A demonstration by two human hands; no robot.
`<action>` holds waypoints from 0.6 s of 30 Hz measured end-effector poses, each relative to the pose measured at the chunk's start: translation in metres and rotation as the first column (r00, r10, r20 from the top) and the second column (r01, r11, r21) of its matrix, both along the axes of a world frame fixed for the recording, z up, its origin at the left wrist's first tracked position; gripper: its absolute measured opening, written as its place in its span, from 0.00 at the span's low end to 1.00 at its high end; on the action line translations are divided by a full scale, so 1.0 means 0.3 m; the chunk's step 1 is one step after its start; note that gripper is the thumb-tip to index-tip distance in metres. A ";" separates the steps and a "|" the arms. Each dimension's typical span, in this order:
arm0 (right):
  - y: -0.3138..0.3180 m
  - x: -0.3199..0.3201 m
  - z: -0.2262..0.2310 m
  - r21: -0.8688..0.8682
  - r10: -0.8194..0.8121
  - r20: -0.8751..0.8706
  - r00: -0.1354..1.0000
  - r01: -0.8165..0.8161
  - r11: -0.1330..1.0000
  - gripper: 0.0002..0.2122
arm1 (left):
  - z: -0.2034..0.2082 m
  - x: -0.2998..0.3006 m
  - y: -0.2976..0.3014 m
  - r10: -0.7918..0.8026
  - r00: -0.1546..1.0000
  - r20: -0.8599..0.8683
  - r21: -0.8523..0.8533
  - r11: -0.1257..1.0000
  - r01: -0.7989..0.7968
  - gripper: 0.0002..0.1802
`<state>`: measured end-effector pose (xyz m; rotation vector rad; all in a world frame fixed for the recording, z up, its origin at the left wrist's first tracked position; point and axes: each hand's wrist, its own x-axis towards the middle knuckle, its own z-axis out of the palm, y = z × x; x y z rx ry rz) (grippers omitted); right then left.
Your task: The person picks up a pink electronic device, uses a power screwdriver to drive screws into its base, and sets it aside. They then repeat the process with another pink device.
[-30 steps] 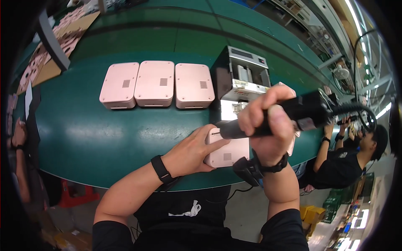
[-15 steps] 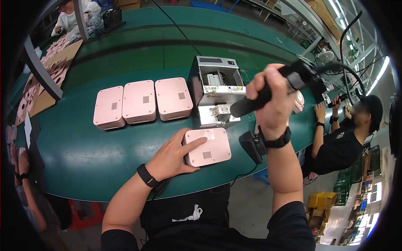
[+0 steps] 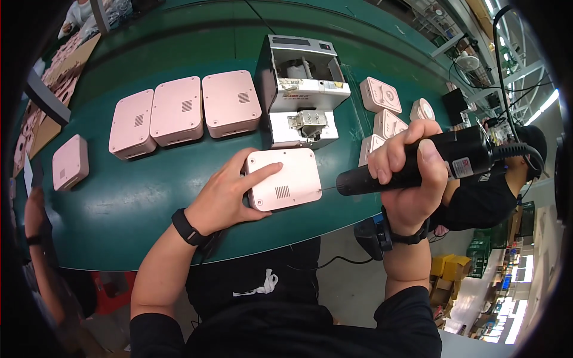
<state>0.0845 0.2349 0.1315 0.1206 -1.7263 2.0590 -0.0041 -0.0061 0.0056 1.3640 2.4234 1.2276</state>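
A pink plastic box with a slotted vent and screw holes in its corners lies on the green table in front of me. My left hand holds it by its left side, thumb at the near edge, index finger stretched across its top. In my right hand is a black corded electric screwdriver, gripped from the right and held nearly level. Its thin bit points left, and the tip is at the box's near right corner; whether it sits in the screw hole I cannot tell.
Just beyond the box stands a metal screw feeder. Three pink boxes line up left of it, with another pink box farther left near a co-worker's arm. Smaller pink parts lie to the right, towards another person.
My right hand has brought the screwdriver down from above the screw feeder's right side to the box's near right corner. The left hand keeps its hold. One more pink box shows at far left.
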 end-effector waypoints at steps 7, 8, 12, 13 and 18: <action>0.014 0.026 -0.038 0.010 -0.020 -0.013 1.000 0.020 1.000 0.11 | -0.004 0.005 0.015 0.005 1.000 -0.007 -0.003 1.000 -0.005 0.46; 0.013 0.026 -0.045 0.007 -0.026 -0.014 1.000 0.026 1.000 0.12 | -0.003 0.006 0.015 0.006 1.000 -0.006 -0.003 1.000 -0.006 0.46; -0.004 0.035 -0.077 0.034 -0.039 -0.021 0.999 0.040 0.999 0.12 | -0.010 0.013 0.009 0.013 1.000 -0.004 0.006 1.000 -0.013 0.46; -0.005 0.036 -0.085 0.048 -0.043 -0.026 0.999 0.044 0.998 0.12 | -0.013 0.015 0.008 0.015 1.000 -0.004 0.010 1.000 -0.015 0.46; 0.015 0.026 -0.091 0.047 0.014 -0.045 0.999 -0.012 0.999 0.13 | -0.013 0.003 0.012 0.010 1.000 -0.010 0.022 1.000 -0.010 0.49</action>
